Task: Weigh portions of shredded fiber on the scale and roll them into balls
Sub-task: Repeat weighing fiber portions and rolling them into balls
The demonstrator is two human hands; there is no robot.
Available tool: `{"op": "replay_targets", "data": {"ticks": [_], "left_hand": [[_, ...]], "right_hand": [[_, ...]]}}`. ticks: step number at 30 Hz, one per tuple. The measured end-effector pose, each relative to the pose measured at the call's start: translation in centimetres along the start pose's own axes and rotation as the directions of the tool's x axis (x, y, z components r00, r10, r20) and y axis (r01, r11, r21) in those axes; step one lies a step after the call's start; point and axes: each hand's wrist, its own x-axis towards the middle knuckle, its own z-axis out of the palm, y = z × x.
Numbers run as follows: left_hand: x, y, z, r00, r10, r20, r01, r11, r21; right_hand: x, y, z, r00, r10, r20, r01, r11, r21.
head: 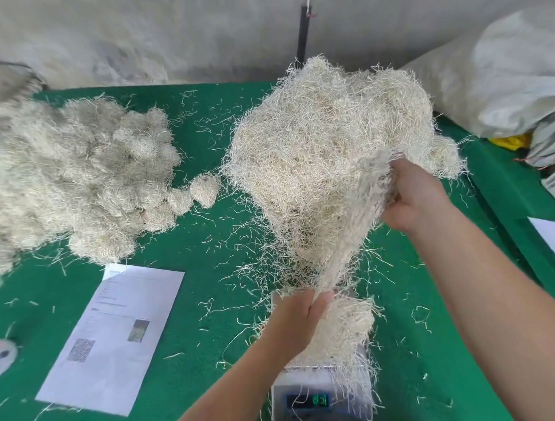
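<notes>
Looks like a small packing or craft workshop. Bare, stained concrete wall [173,39] behind a desk [208,251] laid with green felt. Heaped with shredded fiber [327,151] and rolled balls [77,174]. Digital scale [310,400], printed instruction sheet [116,338] with a QR code, and bulky woven sacks [515,82] alongside.

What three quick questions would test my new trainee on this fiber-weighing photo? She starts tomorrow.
1. True or false: the scale display is lit.
2. Which hand grips the big fiber mass at its far edge: A) left hand B) right hand?
3. Fill in: the rolled balls lie to the ___ of the big mass.

Key: 1 true; 2 B; 3 left. The left hand pinches a strand pulled down over the scale.
</notes>
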Motion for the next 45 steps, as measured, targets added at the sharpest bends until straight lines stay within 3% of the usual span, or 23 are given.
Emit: {"op": "replay_targets", "data": {"ticks": [4,7,10,11,13,14,16,18,19,21,24,26,28,32,36,38,42,45], "left_hand": [[0.0,-0.7,0.0,0.997,-0.008,0.076,-0.007,0.979,0.202],[-0.4,-1.1,-0.4,0.991,0.058,0.118,-0.098,0.926,0.365],[-1.6,-1.3,0.0,0.968,0.060,0.244,-0.175,0.858,0.483],[-1.8,-1.4,0.1,0.971,0.037,0.237,-0.149,0.867,0.475],[-1.5,-1.2,-0.1,0.987,0.002,0.158,-0.068,0.907,0.415],[-1.2,-0.9,-0.4,0.994,0.006,0.109,-0.047,0.924,0.380],[-0.5,-0.2,-1.0,0.997,0.069,0.019,-0.072,0.931,0.359],[-0.3,0.3,-1.5,0.991,0.132,-0.031,-0.110,0.917,0.383],[-0.3,0.3,-1.6,0.988,0.142,-0.059,-0.109,0.919,0.380],[-0.4,0.1,-1.6,0.992,0.102,-0.078,-0.068,0.936,0.346],[-0.9,-0.2,-1.6,0.994,0.062,-0.095,-0.040,0.974,0.224],[-1.3,-0.5,-1.8,0.990,0.045,-0.135,-0.024,0.988,0.150],[-1.9,-0.8,-1.8,0.992,0.026,-0.120,-0.004,0.984,0.180],[-3.0,-2.2,-1.4,1.000,-0.022,-0.017,0.026,0.962,0.274],[-3.4,-3.7,-0.2,0.988,-0.056,0.142,-0.012,0.899,0.438],[-2.8,-4.0,0.3,0.993,-0.075,0.094,0.038,0.937,0.347],[-2.0,-3.5,-0.1,0.992,-0.121,-0.034,0.123,0.991,0.048],[-2.5,-3.4,-1.7,0.997,-0.072,-0.029,0.072,0.997,0.005]], "right_hand": [[2.3,-0.3,0.7,0.992,0.101,-0.075,-0.099,0.995,0.031],[2.9,-1.6,1.0,0.992,-0.065,-0.113,0.070,0.997,0.044],[3.7,-3.9,1.0,0.961,-0.236,-0.148,0.259,0.951,0.170],[3.8,-4.4,1.1,0.951,-0.284,-0.122,0.301,0.941,0.153],[3.6,-4.3,1.4,0.943,-0.332,0.003,0.329,0.935,-0.135],[3.8,-3.6,1.3,0.945,-0.309,0.105,0.327,0.884,-0.334],[4.5,-1.7,1.1,0.946,-0.130,0.298,0.297,0.717,-0.631],[5.0,-0.3,0.6,0.922,0.061,0.381,0.293,0.534,-0.793],[5.2,0.2,0.3,0.908,0.088,0.409,0.332,0.443,-0.833],[5.6,1.3,-0.3,0.896,0.007,0.444,0.420,0.309,-0.853],[5.1,3.9,-1.8,0.877,-0.110,0.469,0.478,0.306,-0.823],[4.0,6.3,-3.0,0.863,-0.044,0.503,0.495,0.272,-0.825],[2.2,8.7,-4.3,0.855,0.013,0.518,0.502,0.230,-0.834],[-2.3,12.8,-6.9,0.806,0.147,0.574,0.511,0.315,-0.799],[-4.5,17.0,-9.2,0.736,0.387,0.555,0.587,0.043,-0.809],[-4.6,18.7,-9.4,0.758,0.336,0.559,0.603,-0.032,-0.797],[-4.3,19.3,-9.5,0.846,0.069,0.528,0.521,0.101,-0.848],[-4.0,17.9,-10.5,0.815,0.189,0.548,0.526,0.156,-0.836]]}}
